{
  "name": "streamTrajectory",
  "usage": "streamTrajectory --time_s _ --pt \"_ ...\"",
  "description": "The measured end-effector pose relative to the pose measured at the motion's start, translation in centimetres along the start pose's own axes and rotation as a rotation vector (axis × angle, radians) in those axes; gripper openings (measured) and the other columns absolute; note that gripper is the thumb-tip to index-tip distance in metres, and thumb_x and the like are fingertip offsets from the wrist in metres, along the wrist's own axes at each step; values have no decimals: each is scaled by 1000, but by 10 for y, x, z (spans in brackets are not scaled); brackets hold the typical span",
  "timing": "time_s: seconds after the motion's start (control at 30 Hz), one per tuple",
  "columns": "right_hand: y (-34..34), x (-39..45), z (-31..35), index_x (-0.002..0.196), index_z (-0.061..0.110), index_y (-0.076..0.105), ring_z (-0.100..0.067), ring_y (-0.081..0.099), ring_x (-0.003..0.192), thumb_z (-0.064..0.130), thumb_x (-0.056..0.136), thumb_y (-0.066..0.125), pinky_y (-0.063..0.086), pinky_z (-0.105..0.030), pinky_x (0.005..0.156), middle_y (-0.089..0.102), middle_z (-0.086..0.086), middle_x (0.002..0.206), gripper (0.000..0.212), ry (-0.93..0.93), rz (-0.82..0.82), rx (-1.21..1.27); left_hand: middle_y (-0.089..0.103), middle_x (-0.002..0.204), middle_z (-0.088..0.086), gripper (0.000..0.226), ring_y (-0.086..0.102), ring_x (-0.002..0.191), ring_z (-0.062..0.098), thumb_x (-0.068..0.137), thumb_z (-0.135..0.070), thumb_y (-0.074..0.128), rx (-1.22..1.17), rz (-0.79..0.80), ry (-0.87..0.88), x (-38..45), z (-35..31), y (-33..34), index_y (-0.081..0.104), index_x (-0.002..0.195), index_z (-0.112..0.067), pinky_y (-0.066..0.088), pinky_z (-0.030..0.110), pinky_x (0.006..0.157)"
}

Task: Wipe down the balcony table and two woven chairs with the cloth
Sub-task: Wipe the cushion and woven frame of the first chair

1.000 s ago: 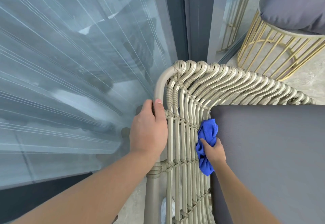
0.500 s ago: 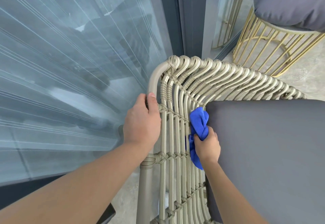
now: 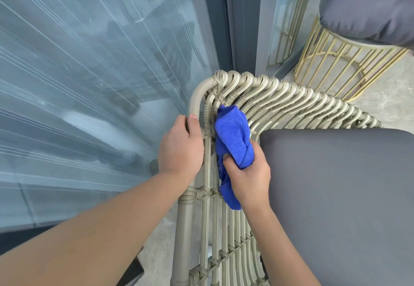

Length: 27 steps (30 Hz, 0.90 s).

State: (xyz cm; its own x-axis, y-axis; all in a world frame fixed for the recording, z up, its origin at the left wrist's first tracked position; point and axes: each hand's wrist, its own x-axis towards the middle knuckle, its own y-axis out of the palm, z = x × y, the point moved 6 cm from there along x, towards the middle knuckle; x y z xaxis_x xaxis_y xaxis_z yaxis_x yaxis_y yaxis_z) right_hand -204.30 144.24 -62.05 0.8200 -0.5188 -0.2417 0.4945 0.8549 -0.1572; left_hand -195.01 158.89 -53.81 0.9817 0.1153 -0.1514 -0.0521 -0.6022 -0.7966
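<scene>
A beige woven chair [image 3: 291, 104] with a dark grey seat cushion [image 3: 336, 196] fills the lower right of the head view. My left hand [image 3: 181, 149] grips the chair's outer frame tube near its top corner. My right hand [image 3: 246, 173] holds a bunched blue cloth [image 3: 233, 137] against the inner woven side, close to the corner where side and back meet. A tail of the cloth hangs down below my wrist. The rest of the chair lies outside the frame.
A glass balustrade [image 3: 89, 83] stands right beside the chair on the left, with a dark post [image 3: 242, 21] behind. A gold wire table base [image 3: 336, 61] carrying a grey cushion [image 3: 369, 5] stands at the back right on the stone floor [image 3: 392, 97].
My right hand has slid the blue cloth up the woven side toward the chair's top corner. My left hand keeps its grip on the frame tube.
</scene>
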Motion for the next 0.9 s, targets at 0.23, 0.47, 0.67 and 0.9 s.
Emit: streamTrajectory --time_s 0.23,0.47,0.67,0.9 --pt "4 -15 66 100 28 63 -8 64 80 23 84 78 52 -22 72 66 15 86 22 -105 157 108 60 74 4 39 59 79 35 105 -43 32 -30 -15 -12 -2 -6 -8 45 77 -20 46 43 70" --pt "-16 -16 37 62 25 73 -19 65 67 46 100 54 54 -25 57 71 1 71 47 354 315 606 64 84 5 44 55 89 35 107 -49 29 -18 -19 -3 -3 -7 -7 53 86 -18 45 44 75" --pt "3 -17 39 129 22 59 -13 70 101 19 84 80 57 -31 86 71 0 116 49 6 392 336 65 83 7 45 56 86 36 107 -45 32 -4 -18 18 -1 -8 -8 57 90 -12 42 42 72" --pt "19 -26 56 134 19 59 -19 66 114 15 90 78 52 -32 96 69 2 122 48 -142 368 327 59 71 -1 28 59 75 33 101 -34 53 -117 39 -7 1 3 -4 48 77 -20 53 47 74"
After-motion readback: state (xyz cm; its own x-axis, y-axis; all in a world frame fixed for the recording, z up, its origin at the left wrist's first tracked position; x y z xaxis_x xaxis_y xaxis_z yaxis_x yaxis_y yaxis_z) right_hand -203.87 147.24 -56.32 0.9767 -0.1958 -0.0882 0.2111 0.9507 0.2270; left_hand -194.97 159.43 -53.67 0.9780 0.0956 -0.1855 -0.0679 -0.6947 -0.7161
